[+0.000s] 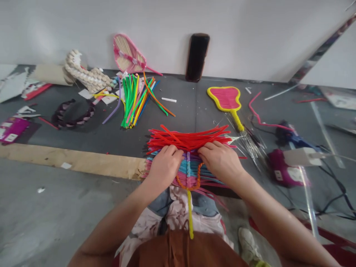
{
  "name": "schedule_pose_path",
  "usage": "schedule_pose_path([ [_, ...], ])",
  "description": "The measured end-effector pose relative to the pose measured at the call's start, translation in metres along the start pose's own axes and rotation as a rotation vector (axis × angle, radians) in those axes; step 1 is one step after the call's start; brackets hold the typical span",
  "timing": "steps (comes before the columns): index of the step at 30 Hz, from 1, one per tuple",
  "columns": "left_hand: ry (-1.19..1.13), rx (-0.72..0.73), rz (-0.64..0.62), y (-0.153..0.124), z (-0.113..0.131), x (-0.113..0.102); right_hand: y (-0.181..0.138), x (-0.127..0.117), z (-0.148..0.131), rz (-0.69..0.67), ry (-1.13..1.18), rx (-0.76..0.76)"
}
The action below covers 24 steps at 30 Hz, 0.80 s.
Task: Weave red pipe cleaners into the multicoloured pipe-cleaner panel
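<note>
A half-woven fan of pipe cleaners (189, 148) lies on the grey floor in front of me, with red stems across the top, blue and pink rows below, an orange outline and a yellow handle (190, 215) pointing toward me. My left hand (164, 165) rests on its left side, fingers curled down onto the red stems. My right hand (221, 159) presses the right side the same way, fingertips pinched at the red stems near the middle.
A loose bundle of coloured pipe cleaners (136, 98) lies farther back. A finished yellow-and-pink fan (226, 100), another pink fan (128, 55) against the wall, a blue glue gun (292, 137), cables, a black braided headband (73, 115) and a wooden board (75, 161) surround the work.
</note>
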<state>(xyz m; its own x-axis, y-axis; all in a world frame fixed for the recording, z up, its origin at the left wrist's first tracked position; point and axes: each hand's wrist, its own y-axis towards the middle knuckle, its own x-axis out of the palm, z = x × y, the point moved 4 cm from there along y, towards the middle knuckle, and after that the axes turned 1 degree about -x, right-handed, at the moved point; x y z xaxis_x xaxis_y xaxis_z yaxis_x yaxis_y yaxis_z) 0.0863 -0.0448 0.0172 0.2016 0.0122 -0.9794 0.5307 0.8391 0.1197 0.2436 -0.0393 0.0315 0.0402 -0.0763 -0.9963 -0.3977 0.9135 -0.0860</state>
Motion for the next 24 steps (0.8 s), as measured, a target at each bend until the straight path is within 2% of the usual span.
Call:
schedule_pose_path([
  [5, -0.004, -0.042, 0.162, -0.009, -0.004, 0.006, -0.001, 0.005, 0.003, 0.010, 0.009, -0.019],
  [7, -0.021, -0.065, 0.180, -0.009, -0.007, 0.005, -0.003, 0.006, 0.003, 0.033, 0.013, -0.027],
  [14, 0.100, -0.093, -0.031, 0.012, -0.008, -0.006, -0.006, 0.006, 0.001, 0.129, 0.005, -0.050],
  [19, 0.258, 0.012, 0.017, 0.016, -0.007, -0.026, -0.006, 0.004, 0.000, 0.117, -0.007, -0.037],
  [24, 0.288, 0.046, 0.009, 0.009, -0.024, -0.047, -0.005, 0.005, -0.001, 0.088, -0.018, -0.001],
])
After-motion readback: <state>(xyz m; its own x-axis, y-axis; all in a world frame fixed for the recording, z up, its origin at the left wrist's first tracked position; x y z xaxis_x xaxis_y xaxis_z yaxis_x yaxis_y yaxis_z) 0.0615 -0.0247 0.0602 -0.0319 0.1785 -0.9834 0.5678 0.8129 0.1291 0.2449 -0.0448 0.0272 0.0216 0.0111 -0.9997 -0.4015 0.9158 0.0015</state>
